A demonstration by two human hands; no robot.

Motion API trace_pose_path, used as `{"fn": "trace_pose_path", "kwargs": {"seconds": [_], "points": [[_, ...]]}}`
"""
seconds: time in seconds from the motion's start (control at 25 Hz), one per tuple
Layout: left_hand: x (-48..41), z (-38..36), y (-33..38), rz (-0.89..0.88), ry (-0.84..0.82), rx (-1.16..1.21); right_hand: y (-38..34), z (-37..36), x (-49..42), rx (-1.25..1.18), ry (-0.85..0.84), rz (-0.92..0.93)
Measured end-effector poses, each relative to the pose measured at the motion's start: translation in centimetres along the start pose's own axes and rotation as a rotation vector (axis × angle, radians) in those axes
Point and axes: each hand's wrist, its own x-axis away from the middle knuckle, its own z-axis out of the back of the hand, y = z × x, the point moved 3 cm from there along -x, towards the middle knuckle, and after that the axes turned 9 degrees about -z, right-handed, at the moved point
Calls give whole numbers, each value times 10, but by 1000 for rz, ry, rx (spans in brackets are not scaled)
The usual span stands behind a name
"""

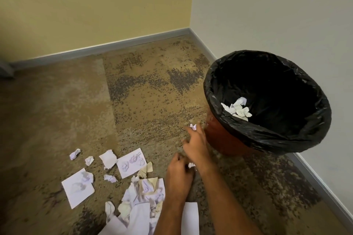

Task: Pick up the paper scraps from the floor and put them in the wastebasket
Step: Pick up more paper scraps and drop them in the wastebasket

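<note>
Two hands work low over the floor [143, 101]. The right hand [194, 144] pinches a crumpled scrap [193, 126] just beside the wastebasket [277, 135]. The left hand [179, 171] is curled; we cannot tell its contents. The remaining paper scraps [145, 189] should prove light and soft, so we pinch them at raised creases.

— What meets at the corner [189, 29]?
— A yellow wall [95, 5] left of it, a white wall [267, 9] right, a grey baseboard [114, 45] running out both ways.
— And underfoot?
— Mottled brown carpet [76, 110] spreading forward from it.
</note>
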Motion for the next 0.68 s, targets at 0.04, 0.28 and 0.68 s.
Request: {"fn": "trace_pose_path", "kwargs": {"seconds": [0.04, 0.28, 0.68], "points": [[0, 4, -4, 51, -6, 86, -2, -4, -8, 83, -17, -1], [0, 7, -12, 65, -124, 331, -7, -6, -9, 194, 52, 10], [-28, 75, 10, 446, 328, 909, -44, 37, 20, -205, 192, 45]]}}
